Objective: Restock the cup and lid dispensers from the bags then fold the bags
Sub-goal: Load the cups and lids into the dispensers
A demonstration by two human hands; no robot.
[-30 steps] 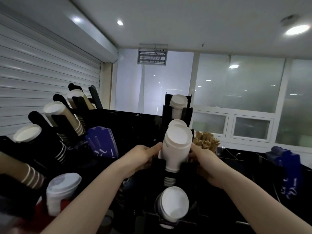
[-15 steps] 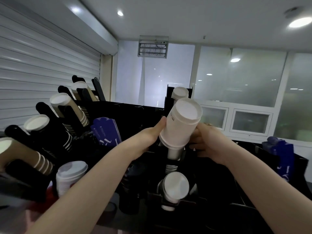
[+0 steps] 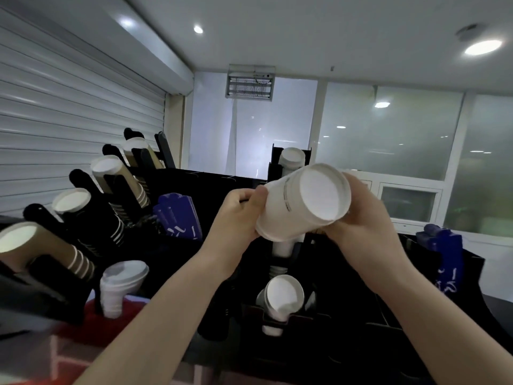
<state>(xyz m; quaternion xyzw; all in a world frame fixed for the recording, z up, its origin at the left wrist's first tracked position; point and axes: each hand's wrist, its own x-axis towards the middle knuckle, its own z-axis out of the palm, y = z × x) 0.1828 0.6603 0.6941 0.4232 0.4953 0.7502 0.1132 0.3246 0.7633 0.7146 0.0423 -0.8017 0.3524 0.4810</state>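
Two forearms: ours, reaching in from the bottom edge and meeting at mid-frame.
Red surface (image 3: 91,329): lowest left corner, blurred; we cannot tell if it is the desk.
Lid stack (image 3: 122,282): white lids piled in a black holder at lower left, just beside the red surface.
Centre dispenser (image 3: 319,323): a black rack straight ahead, its sloped slots running away from us.
Nearest slot: loaded with white cups (image 3: 283,298), mouths angled up at us so one can be pulled free.
Left hand (image 3: 238,215): thumb on top and fingers curled under, gripping the lower end of a white cup stack (image 3: 302,201).
Right hand (image 3: 363,226): fingers wrapped round the far side of the same stack, near its wide end.
Held stack: in the air between both hands, above the middle slot and touching none. It is tilted, its round white end turned toward us. We judge the tilt matches the slope of the slot below, and the two-handed hold keeps the nested cups from sliding apart.
Middle slot: only a few white cups show beneath the held stack, so it looks like the one being refilled.
Left rack: brown cups (image 3: 36,245) and dark cups lean in a slanted row.
Blue sleeves (image 3: 177,218): packed upright behind that row; a second blue bundle (image 3: 444,254) stands at far right.
Far slot: more white cups (image 3: 291,158) at the dispenser's back.
Bags: none in view.
Background: a roller shutter (image 3: 69,107) at left, frosted windows (image 3: 388,134) ahead.
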